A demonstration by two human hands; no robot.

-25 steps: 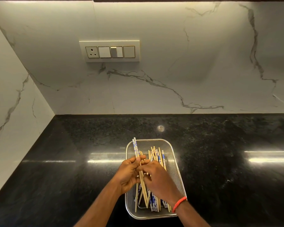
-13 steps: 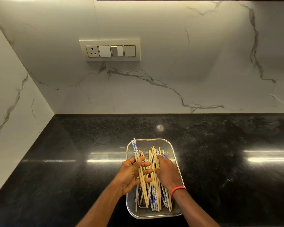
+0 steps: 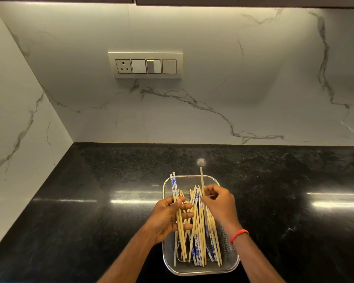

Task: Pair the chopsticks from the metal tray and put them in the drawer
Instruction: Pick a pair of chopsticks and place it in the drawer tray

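Note:
A metal mesh tray sits on the black counter near its front edge and holds several wooden chopsticks, some with blue-and-white patterned ends. My left hand is over the tray's left side, closed on a pair of blue-patterned chopsticks whose tops point away from me. My right hand is over the tray's right side, pinching a single plain chopstick that sticks up past the tray's far rim. No drawer is in view.
The glossy black counter runs left to a marble side wall and back to a marble backsplash with a socket and switch plate. Dark cabinet undersides hang above.
My right hand has moved from the middle of the pile to the right and lifted one plain chopstick upward. My left hand keeps its hold on the blue-patterned pair.

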